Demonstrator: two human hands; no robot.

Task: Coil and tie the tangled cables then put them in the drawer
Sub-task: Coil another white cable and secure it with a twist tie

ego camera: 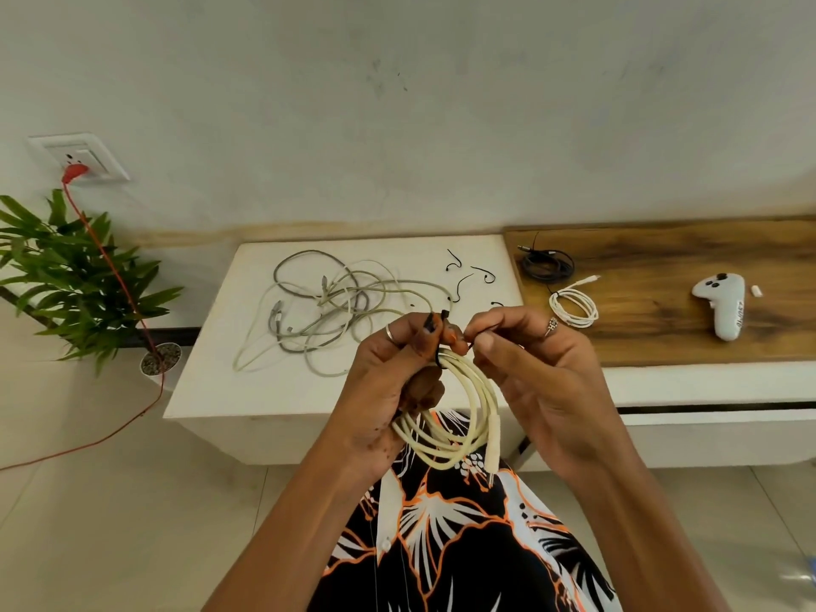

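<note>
A cream cable coil (459, 417) hangs in front of me, its plug end pointing down. My left hand (397, 373) grips the top of the coil and pinches one end of a black twist tie (443, 318) wrapped round it. My right hand (525, 368) pinches the tie's other end. A tangle of grey and white cables (326, 302) lies on the white table (229, 390). Several loose black ties (470, 276) lie at the table's back right. A coiled black cable (547, 262) and a coiled white cable (574, 307) rest on the wooden top (662, 337).
A white controller (724, 307) lies on the wooden top, with a small white piece (757, 290) beside it. A dark gap (715, 407) runs along the cabinet front below. A potted plant (75, 276) stands at left, and a red cord (110, 267) runs from the wall socket (79, 159) to the floor.
</note>
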